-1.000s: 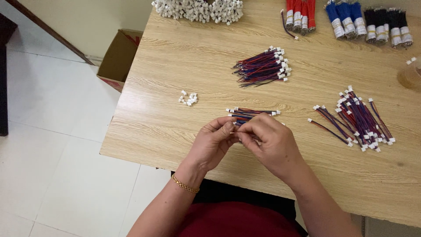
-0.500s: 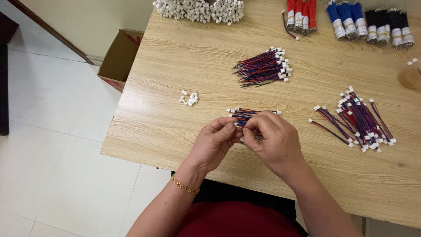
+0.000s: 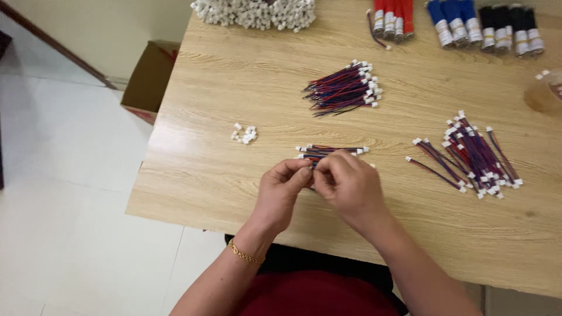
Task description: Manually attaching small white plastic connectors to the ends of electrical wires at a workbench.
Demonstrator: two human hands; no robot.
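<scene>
Left hand (image 3: 283, 193): over the near part of the tabletop (image 3: 234, 88), fingers bent inward and pinched together at the tips, meeting the right hand. A thin gold bracelet (image 3: 244, 254) sits on the wrist.
Right hand (image 3: 350, 186): just beside the left, fingertips touching it, fingers curled tight around something small; what exactly sits between them cannot be told.
Small wire bundle (image 3: 331, 151): red and blue wires with white end plugs, lying flat on the tabletop directly beyond both hands, its near edge hidden by the fingertips. Whether the fingers hold one wire of it cannot be told.
Middle wire pile (image 3: 345, 89): a thicker sheaf of the same wires, further back, well apart from the hands.
Right wire pile (image 3: 468, 155): loose, fanned-out wires, to the right of the right hand, apart from it.
White plugs (image 3: 244, 134): a small cluster, left of the small bundle.
Plug heap (image 3: 254, 11): large white heap at the far edge.
Wire hanks (image 3: 456, 20): red, blue and black, along the far edge, right.
Cardboard box (image 3: 149, 79): on the floor, left of the tabletop.
</scene>
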